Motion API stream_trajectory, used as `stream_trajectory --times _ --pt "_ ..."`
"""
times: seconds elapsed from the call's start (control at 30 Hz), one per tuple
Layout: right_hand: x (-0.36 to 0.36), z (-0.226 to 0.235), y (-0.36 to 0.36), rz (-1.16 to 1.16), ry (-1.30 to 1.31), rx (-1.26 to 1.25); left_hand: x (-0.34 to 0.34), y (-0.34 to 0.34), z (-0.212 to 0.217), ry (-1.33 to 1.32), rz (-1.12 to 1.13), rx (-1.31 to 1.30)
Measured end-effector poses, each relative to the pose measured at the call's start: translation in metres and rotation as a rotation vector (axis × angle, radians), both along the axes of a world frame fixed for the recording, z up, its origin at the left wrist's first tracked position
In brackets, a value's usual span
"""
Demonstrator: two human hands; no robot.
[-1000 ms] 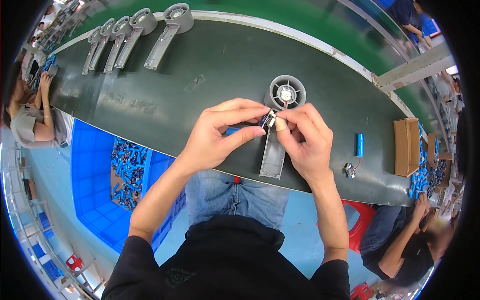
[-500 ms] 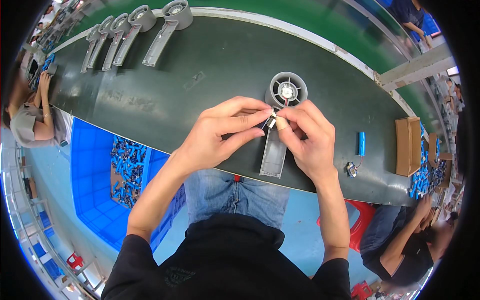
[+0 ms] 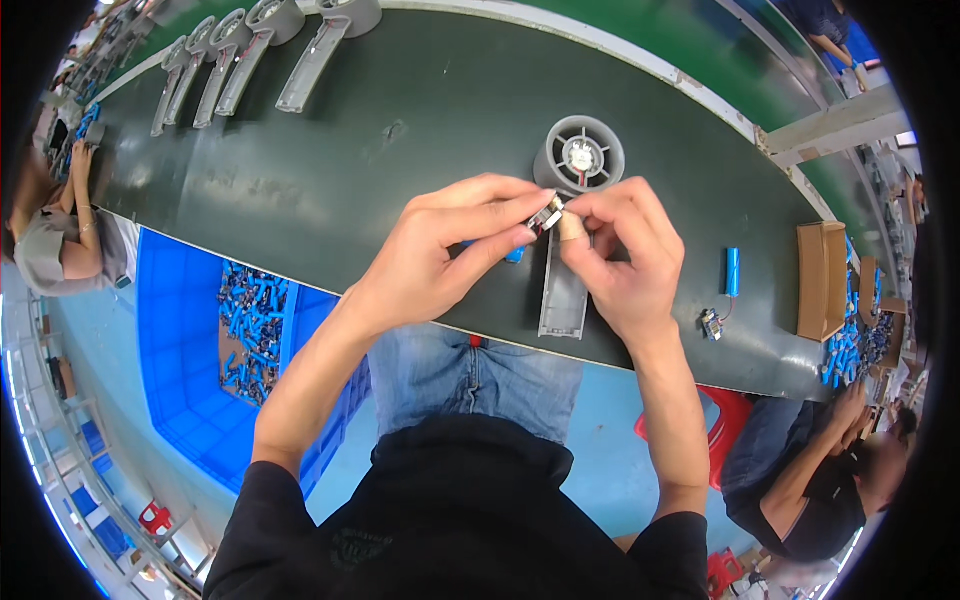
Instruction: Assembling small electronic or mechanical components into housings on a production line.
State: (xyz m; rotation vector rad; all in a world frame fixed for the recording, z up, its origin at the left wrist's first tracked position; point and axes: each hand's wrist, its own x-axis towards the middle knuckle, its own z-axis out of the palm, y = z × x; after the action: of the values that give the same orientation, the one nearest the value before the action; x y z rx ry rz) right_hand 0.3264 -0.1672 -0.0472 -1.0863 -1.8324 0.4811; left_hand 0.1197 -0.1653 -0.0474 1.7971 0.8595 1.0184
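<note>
A head-worn camera looks down on a dark green conveyor belt (image 3: 330,150) that runs across the upper part of the view. At the far left, a seated co-worker (image 3: 55,235) leans toward the belt. Just right of them, at the belt's top left, a row of grey fan housings (image 3: 250,50) lies side by side, round heads away from the wearer. Below the belt on the left stands a blue bin (image 3: 240,335) holding many small blue cylinders.

Near the centre, the wearer's left hand (image 3: 440,260) reaches in from below, thumb and forefinger pinched together on a small silver part (image 3: 546,215). A bit of blue cylinder (image 3: 514,256) shows under this hand's fingertips. The right hand (image 3: 625,265) meets it from the other side, its fingertips closed on the same silver part, so both hands clamp it between them. That part sits just over the grey handheld fan body (image 3: 565,290), which lies on the belt with its round fan head (image 3: 580,155) pointing away and its open handle toward the wearer.

Further right, a blue battery cell (image 3: 733,271) lies apart on the belt, with a small circuit board (image 3: 712,324) near it. A cardboard box (image 3: 822,280) stands at the right end, and another co-worker (image 3: 810,480) sits at lower right.
</note>
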Motion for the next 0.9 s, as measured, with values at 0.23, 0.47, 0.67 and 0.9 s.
stream_trajectory --times 0.23,0.47,0.67,0.9 --pt "0.000 -0.001 0.000 0.012 -0.080 0.067 -0.001 -0.001 -0.001 0.023 0.007 0.015" --pt "0.000 -0.002 0.002 -0.002 -0.186 0.242 -0.002 0.001 -0.006 0.032 -0.017 0.087" --pt "0.003 -0.009 0.008 0.022 -0.177 0.290 -0.002 0.004 -0.006 -0.016 -0.053 0.028" --pt "0.003 -0.007 0.007 0.017 -0.206 0.309 -0.005 0.007 -0.008 -0.045 -0.090 0.041"
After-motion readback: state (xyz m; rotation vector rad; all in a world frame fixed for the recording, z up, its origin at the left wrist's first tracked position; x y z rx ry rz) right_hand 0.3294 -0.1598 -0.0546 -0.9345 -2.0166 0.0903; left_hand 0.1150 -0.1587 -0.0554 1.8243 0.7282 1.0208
